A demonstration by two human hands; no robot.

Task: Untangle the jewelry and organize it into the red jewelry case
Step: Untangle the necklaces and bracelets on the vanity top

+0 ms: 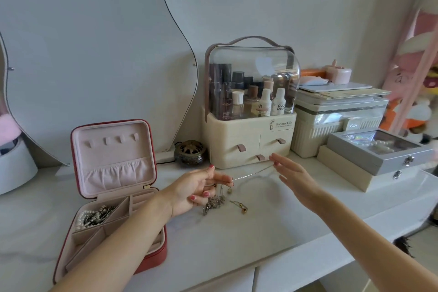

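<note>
The red jewelry case stands open at the left of the white tabletop, its pink lid upright. A pearl string and dark jewelry lie in its rear left compartment. My left hand pinches one end of a thin silver chain. My right hand pinches the other end, so the chain stretches taut above the table. Below my left hand lies a tangled heap of silver jewelry, with a gold chain with red stones beside it.
A cream cosmetics organizer with a clear dome stands behind my hands. A dark round incense holder sits left of it. Grey and cream boxes are stacked at the right. A wavy mirror leans on the wall.
</note>
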